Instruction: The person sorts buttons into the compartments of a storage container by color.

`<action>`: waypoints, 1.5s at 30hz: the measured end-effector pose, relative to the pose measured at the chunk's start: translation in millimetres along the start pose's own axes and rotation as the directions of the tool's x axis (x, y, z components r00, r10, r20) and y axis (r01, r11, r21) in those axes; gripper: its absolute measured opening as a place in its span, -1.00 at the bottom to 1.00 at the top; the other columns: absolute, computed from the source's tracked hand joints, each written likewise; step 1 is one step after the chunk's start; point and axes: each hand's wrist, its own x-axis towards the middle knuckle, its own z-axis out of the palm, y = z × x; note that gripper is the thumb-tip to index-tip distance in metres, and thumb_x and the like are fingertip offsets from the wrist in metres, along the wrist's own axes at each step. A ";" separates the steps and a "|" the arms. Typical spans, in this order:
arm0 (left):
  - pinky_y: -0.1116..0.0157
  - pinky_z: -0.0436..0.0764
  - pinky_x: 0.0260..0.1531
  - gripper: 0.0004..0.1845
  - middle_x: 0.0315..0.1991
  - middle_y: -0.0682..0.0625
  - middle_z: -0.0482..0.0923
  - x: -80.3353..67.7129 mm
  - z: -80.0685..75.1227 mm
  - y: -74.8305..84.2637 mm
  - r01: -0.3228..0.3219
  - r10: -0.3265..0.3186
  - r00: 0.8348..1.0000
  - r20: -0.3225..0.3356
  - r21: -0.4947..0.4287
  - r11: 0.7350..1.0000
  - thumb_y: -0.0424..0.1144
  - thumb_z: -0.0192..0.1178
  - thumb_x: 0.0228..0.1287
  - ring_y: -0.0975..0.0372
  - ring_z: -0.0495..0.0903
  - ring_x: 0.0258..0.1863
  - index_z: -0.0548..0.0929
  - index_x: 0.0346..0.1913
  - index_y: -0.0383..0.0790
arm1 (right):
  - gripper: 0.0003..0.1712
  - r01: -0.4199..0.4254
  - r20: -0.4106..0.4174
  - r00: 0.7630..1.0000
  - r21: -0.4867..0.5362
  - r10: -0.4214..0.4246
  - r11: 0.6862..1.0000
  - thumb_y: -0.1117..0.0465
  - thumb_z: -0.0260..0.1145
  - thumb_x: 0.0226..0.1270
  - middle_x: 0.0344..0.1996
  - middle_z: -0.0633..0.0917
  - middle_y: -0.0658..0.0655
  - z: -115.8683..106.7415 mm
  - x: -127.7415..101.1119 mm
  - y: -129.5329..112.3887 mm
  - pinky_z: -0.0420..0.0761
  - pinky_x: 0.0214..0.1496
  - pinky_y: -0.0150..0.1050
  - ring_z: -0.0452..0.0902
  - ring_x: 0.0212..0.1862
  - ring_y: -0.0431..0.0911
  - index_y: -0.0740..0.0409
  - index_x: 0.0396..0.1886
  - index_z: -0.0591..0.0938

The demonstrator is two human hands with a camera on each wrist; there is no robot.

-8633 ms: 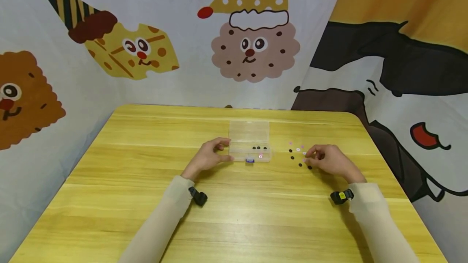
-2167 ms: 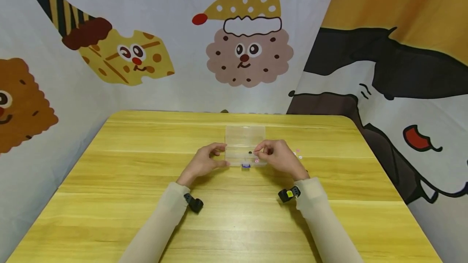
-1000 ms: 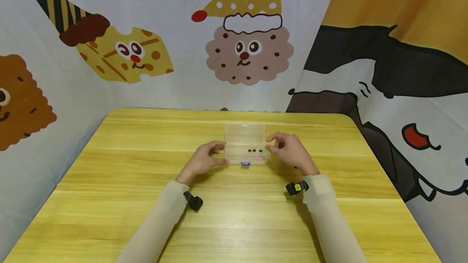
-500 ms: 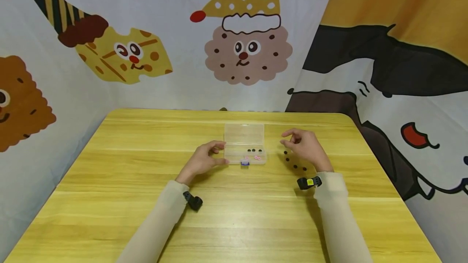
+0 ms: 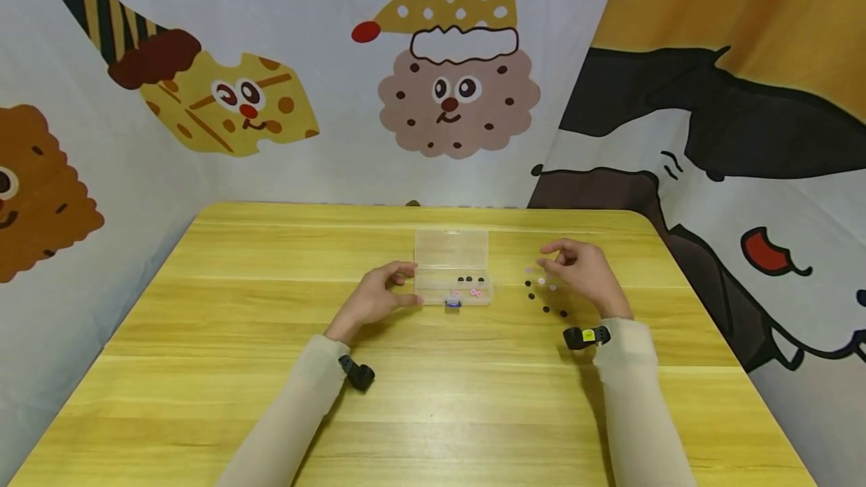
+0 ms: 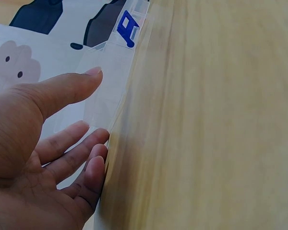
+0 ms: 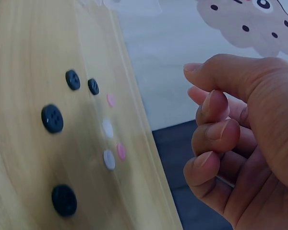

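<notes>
Clear plastic is the stuff of the small compartment box [image 5: 452, 270] sitting near the middle of the yellow wooden desk [image 5: 433, 397], its lid lying open toward the far edge. Inside its near row, three black buttons [image 5: 470, 278] are lying side by side, with two pink buttons [image 5: 475, 292] just in front of them. A small blue clasp [image 5: 452, 303] is showing at the box's front edge, and it is also appearing in the left wrist view [image 6: 126, 28].

The left hand [image 5: 379, 295] is resting on the desk against the box's left end, thumb and fingers lying nearly straight along its wall; the left wrist view shows the fingers [image 6: 77, 155] touching the clear plastic without curling round it.

The right hand [image 5: 583, 273] is hovering to the right of the box, just above a loose scatter of buttons on the bare wood. Its fingers [image 7: 213, 134] are curling loosely inward with the thumb stretching over them, and nothing is showing between them. Below the hand, four black loose buttons [image 7: 53, 118] are lying in a rough line, while several pale pink and white buttons [image 7: 108, 129] are lying just beside them, closer to the fingertips. None of these buttons is touching the hand.

Cream sleeves are covering both forearms, each wearing a small black wrist camera [image 5: 587, 337].
</notes>
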 end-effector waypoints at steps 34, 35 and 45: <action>0.02 0.50 0.33 -0.30 0.31 0.00 0.57 -1.0 0.9 -1.2 -0.003 0.003 1.000 0.001 -0.010 1.000 -0.14 0.51 0.21 0.05 0.50 0.27 0.51 0.42 -0.02 | -0.72 -0.109 0.086 0.989 -0.152 0.123 0.982 0.04 0.37 0.45 -0.42 0.59 0.10 0.4 -0.6 35.1 0.42 -0.32 -0.21 0.42 -0.39 -0.04 0.12 -0.03 0.74; 0.02 0.50 0.33 -0.30 0.30 -0.01 0.57 -1.0 0.9 -1.1 -0.004 0.004 1.000 0.001 -0.010 1.000 -0.14 0.51 0.21 0.05 0.50 0.26 0.51 0.42 -0.03 | -0.72 -0.106 0.085 0.989 -0.157 0.120 0.982 0.04 0.36 0.46 -0.41 0.60 0.10 0.8 -0.5 35.2 0.42 -0.32 -0.21 0.42 -0.39 -0.04 0.12 -0.03 0.74; 0.01 0.50 0.33 -0.29 0.31 -0.01 0.57 -1.2 1.4 -1.0 -0.006 0.006 1.000 0.001 -0.008 1.000 -0.14 0.51 0.21 0.04 0.50 0.27 0.51 0.42 -0.05 | -0.77 -0.103 0.070 0.991 -0.175 0.117 0.979 0.06 0.36 0.45 -0.41 0.65 0.09 3.4 1.1 35.5 0.45 -0.31 -0.21 0.46 -0.39 -0.03 0.09 -0.10 0.76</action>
